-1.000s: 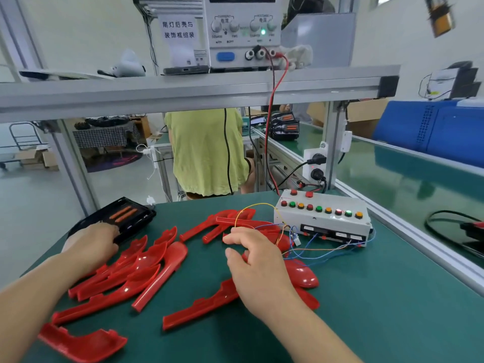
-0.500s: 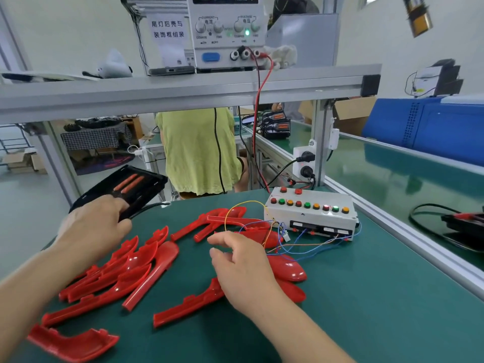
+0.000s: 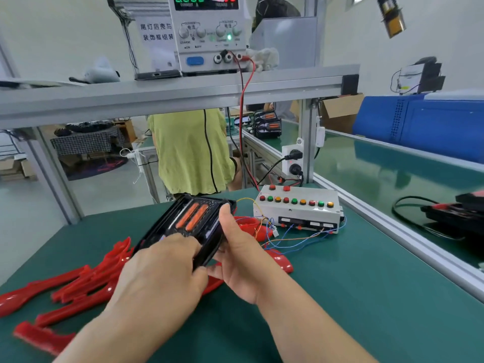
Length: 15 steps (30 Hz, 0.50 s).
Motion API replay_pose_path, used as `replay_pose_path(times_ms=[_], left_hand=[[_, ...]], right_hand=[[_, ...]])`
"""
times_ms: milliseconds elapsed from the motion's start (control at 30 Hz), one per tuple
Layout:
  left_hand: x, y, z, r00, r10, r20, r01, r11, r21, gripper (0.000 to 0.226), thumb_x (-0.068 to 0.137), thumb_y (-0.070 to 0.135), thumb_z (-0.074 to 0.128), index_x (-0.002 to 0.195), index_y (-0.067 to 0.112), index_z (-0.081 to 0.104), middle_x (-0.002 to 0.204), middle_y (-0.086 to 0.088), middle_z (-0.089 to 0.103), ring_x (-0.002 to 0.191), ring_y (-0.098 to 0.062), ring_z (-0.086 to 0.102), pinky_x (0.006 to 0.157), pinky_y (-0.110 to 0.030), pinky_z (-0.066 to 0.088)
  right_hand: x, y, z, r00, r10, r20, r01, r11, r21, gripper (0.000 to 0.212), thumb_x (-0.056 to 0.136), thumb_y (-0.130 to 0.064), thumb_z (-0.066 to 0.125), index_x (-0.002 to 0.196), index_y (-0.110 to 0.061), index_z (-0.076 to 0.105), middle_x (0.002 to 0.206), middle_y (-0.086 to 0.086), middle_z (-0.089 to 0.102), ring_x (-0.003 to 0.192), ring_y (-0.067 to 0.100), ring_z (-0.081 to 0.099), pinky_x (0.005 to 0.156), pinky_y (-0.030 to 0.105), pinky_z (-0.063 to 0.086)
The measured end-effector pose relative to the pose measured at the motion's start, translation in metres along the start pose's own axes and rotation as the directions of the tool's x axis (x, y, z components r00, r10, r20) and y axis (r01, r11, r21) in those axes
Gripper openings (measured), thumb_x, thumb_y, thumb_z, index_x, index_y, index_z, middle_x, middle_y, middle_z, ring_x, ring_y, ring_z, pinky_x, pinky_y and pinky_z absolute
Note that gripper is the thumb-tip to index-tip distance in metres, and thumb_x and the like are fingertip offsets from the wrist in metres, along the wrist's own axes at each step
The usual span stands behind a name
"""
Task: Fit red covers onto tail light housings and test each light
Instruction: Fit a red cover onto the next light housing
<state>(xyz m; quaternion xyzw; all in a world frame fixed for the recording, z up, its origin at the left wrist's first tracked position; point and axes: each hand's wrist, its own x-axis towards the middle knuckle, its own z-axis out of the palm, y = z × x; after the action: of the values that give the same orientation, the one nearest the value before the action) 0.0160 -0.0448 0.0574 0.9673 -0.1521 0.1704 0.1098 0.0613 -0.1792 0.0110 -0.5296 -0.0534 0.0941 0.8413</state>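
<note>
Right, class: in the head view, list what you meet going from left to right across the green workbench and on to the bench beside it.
Stack of red covers → black tail light housing → white button box → dark parts on the neighbouring bench.

Bare left hand [image 3: 162, 271] and right hand [image 3: 245, 260] — forearms bare too.

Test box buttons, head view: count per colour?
On the test box:
Red buttons: 5 (2 in the back row, 3 in the front row)
Green buttons: 3
Orange buttons: 3
Total: 11
</note>
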Motion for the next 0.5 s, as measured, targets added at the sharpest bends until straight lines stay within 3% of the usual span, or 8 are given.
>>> replay_pose_path(times_ms=[133,233,300,433,500], left_hand=[[-0.003,0.012,0.006,0.999,0.02,0.035,-0.02,1.0,-0.003,0.015,0.083,0.04,0.057,0.085,0.026,0.051,0.083,0.008,0.052,0.083,-0.014,0.058,0.072,-0.031,0.048],[-0.005,0.021,0.011,0.997,0.044,0.067,-0.045,0.999,0.002,0.015,0.084,0.04,0.054,0.085,0.026,0.049,0.085,0.009,0.051,0.085,-0.015,0.057,0.07,-0.03,0.045],[-0.007,0.024,0.015,0.995,0.052,0.083,-0.054,0.998,0.016,0.015,0.085,0.04,0.053,0.086,0.026,0.048,0.086,0.009,0.051,0.087,-0.015,0.057,0.07,-0.03,0.044],[-0.009,0.025,0.022,0.993,0.06,0.099,-0.06,0.998,-0.006,0.019,0.085,0.044,0.056,0.087,0.026,0.05,0.085,0.008,0.051,0.086,-0.016,0.057,0.075,-0.033,0.049],[-0.011,0.024,0.024,0.992,0.079,0.096,-0.075,0.996,-0.046,0.021,0.086,0.047,0.057,0.088,0.027,0.053,0.086,0.008,0.053,0.087,-0.016,0.057,0.079,-0.034,0.049]], right_hand=[[0.0,-0.002,-0.001,0.996,0.004,-0.093,-0.001,0.999,0.033,0.081,0.076,-0.073,0.057,0.124,-0.009,0.067,0.122,0.014,0.07,0.114,0.028,0.066,0.101,0.042,0.051],[0.002,-0.002,-0.004,0.984,0.039,-0.176,-0.022,0.995,0.097,0.069,0.09,-0.065,0.054,0.122,-0.005,0.067,0.118,0.016,0.071,0.113,0.032,0.067,0.107,0.047,0.046],[0.002,-0.001,-0.006,0.97,0.071,-0.232,-0.039,0.989,0.141,0.06,0.096,-0.057,0.052,0.118,-0.003,0.068,0.115,0.018,0.072,0.109,0.034,0.068,0.102,0.047,0.051],[0.003,0.0,-0.006,0.944,0.102,-0.315,-0.054,0.986,0.156,0.052,0.099,-0.048,0.05,0.119,-0.002,0.066,0.111,0.018,0.073,0.102,0.034,0.071,0.076,0.038,0.061],[0.004,0.0,-0.006,0.944,0.1,-0.315,-0.052,0.986,0.159,0.051,0.099,-0.047,0.05,0.12,-0.003,0.065,0.114,0.019,0.072,0.102,0.035,0.071,0.078,0.042,0.06]])
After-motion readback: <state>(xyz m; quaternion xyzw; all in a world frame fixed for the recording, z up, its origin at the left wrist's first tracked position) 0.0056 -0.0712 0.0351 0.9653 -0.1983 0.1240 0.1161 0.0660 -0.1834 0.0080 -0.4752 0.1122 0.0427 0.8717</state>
